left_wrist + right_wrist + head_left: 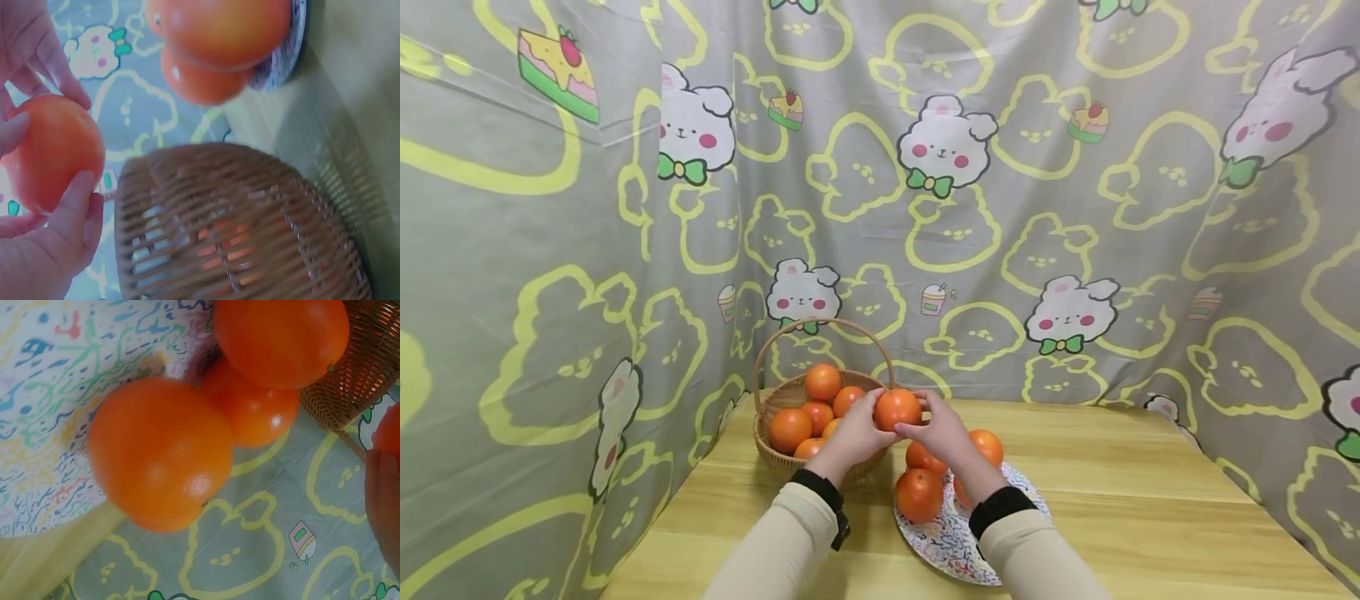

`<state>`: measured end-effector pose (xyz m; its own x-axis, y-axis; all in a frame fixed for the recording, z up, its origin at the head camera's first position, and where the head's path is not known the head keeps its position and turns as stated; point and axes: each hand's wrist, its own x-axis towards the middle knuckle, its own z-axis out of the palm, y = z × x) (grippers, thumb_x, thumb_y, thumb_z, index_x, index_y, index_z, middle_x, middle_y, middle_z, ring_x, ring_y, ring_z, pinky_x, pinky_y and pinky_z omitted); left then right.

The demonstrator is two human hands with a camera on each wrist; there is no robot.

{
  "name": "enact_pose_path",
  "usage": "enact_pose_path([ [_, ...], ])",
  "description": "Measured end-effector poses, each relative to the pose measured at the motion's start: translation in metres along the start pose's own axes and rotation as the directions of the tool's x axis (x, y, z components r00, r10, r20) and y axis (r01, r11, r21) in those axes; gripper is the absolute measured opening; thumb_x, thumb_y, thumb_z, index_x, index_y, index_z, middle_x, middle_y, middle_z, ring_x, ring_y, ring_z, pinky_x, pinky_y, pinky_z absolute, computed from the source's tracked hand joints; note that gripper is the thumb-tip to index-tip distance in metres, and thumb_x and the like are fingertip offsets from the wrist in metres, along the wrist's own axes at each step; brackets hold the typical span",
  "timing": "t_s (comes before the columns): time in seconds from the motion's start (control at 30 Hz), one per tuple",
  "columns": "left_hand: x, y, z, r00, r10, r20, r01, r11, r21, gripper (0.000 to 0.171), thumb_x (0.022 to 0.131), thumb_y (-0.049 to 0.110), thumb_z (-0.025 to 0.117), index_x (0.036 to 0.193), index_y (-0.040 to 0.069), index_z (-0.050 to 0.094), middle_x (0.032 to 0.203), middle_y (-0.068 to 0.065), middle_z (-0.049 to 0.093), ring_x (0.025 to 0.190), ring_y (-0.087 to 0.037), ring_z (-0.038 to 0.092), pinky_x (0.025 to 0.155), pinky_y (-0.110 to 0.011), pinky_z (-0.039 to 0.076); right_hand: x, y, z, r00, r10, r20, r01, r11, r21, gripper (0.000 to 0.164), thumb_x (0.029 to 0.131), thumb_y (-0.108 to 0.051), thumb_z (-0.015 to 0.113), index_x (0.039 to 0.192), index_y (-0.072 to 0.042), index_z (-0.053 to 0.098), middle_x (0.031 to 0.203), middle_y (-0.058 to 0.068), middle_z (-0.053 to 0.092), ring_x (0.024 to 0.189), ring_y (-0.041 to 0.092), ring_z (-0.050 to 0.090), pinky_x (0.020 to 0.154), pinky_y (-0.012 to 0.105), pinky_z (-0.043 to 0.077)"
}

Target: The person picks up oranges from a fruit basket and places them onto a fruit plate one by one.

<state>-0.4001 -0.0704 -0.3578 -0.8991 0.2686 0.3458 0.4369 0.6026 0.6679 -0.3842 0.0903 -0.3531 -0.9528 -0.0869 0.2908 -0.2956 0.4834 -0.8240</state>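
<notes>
- Head view: the left hand (856, 431) and right hand (943, 431) curl round opposite sides of one orange (898, 410), fingers spread about as wide as the fruit, with nothing else in their grip. We place it raised, just beside the right rim of the wicker basket (769, 454).
- Same view, handling: we judge it firm, fairly weighty and apt to roll, its smooth skin a little slippery. Best hold, we think, is round the widest part, both sides, without squeezing hard enough to bruise.
- Same view, containers: we count at least six basket oranges (790, 430), piled under the arched handle (756, 373). The patterned plate (942, 552) bears at least four plate oranges (919, 495); the right forearm hides part of it.
- Left wrist view: fingertips rest on the held fruit from two sides; we see no dent, which suits a stiff rind. Orange colour shows through the basket's weave, and fruit sits at the plate's edge.
- Right wrist view: glossy highlights on the plate's fruit, crowded toward the rim. Fingers touch an orange at the right edge, mostly cut off; from here alone we cannot tell their full grip.
</notes>
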Motion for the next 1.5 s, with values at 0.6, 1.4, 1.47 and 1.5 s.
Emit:
enact_pose_path([
  [0.6, -0.012, 0.038, 0.028, 0.991, 0.127, 0.033, -0.13, 0.985, 0.115, 0.069, 0.075, 0.017, 0.074, 0.135, 0.006, 0.041, 0.126, -0.013, 0.048, 0.111, -0.026, 0.049, 0.092, -0.041, 0.043, -0.026, 0.019, -0.034, 1.0, -0.009, 0.002, 0.009, 1.0, 0.024, 0.062, 0.074, -0.019, 0.076, 0.126, -0.006, 0.045, 0.115, 0.012, 0.055, 0.094, 0.025, 0.057, 0.077, 0.039, 0.051],
  [1.4, -0.059, 0.027, 0.087, 0.986, 0.143, 0.089, -0.155, 0.979, 0.135, 0.065, 0.066, 0.022, 0.081, 0.122, 0.005, 0.051, 0.113, -0.01, 0.048, 0.102, -0.024, 0.051, 0.085, -0.042, 0.045, -0.091, 0.063, -0.032, 1.0, 0.029, -0.006, -0.03, 0.992, -0.123, 0.063, 0.066, -0.025, 0.081, 0.117, -0.002, 0.051, 0.115, 0.015, 0.05, 0.096, 0.027, 0.056, 0.077, 0.043, 0.049],
  [1.47, -0.062, 0.025, 0.09, 0.986, 0.128, 0.106, -0.143, 0.979, 0.142, 0.064, 0.066, 0.023, 0.081, 0.121, 0.006, 0.052, 0.11, -0.008, 0.048, 0.101, -0.022, 0.052, 0.085, -0.041, 0.046, -0.094, 0.068, -0.031, 1.0, 0.031, 0.001, -0.031, 0.991, -0.13, 0.065, 0.066, -0.025, 0.081, 0.118, -0.001, 0.051, 0.115, 0.015, 0.05, 0.097, 0.027, 0.055, 0.078, 0.044, 0.049],
  [1.5, -0.064, 0.024, 0.092, 0.985, 0.124, 0.116, -0.14, 0.98, 0.144, 0.064, 0.067, 0.023, 0.081, 0.121, 0.006, 0.053, 0.109, -0.007, 0.048, 0.1, -0.021, 0.051, 0.085, -0.04, 0.046, -0.096, 0.07, -0.03, 0.999, 0.031, 0.007, -0.03, 0.99, -0.137, 0.066, 0.065, -0.025, 0.081, 0.118, 0.0, 0.051, 0.115, 0.015, 0.051, 0.098, 0.027, 0.055, 0.079, 0.044, 0.049],
])
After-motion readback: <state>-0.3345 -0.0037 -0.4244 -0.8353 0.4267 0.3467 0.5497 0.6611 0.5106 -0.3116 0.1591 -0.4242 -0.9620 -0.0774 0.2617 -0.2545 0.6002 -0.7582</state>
